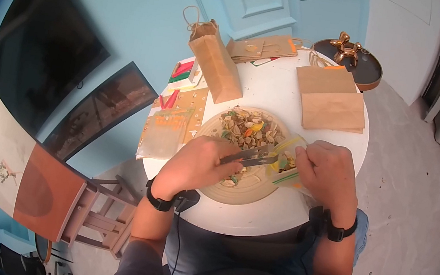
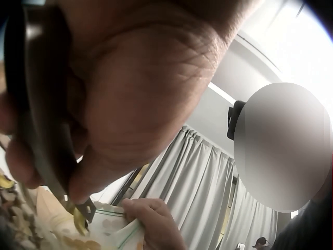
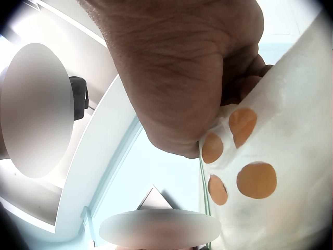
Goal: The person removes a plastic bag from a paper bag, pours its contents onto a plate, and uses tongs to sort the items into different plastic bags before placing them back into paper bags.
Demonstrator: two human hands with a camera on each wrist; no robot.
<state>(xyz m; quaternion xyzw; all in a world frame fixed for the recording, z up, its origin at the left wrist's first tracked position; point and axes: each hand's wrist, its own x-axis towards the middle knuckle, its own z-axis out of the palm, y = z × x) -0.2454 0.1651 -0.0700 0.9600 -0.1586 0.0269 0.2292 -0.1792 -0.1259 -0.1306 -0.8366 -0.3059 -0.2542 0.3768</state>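
My left hand [image 1: 199,160] grips metal tongs [image 1: 248,156], their tips pointing at the mouth of a clear zip bag. In the left wrist view a yellow piece [image 2: 80,221] shows at the tips of the tongs. My right hand [image 1: 329,172] pinches the rim of that zip bag [image 1: 289,178], which has some dried bits inside. Seen from the right wrist, the bag's pale wall carries orange round spots [image 3: 256,180] and a green seal line. Below the tongs, a heap of mixed dried flakes [image 1: 244,127] lies on a round wooden tray [image 1: 228,195].
A brown paper bag [image 1: 216,68] stands behind the tray. Flat paper bags [image 1: 331,106] lie at the right, with more folded ones [image 1: 263,46] at the back. Clear bags [image 1: 163,134] and pink sticks [image 1: 168,99] lie at the left. A balloon-dog figurine [image 1: 346,49] stands beyond the table.
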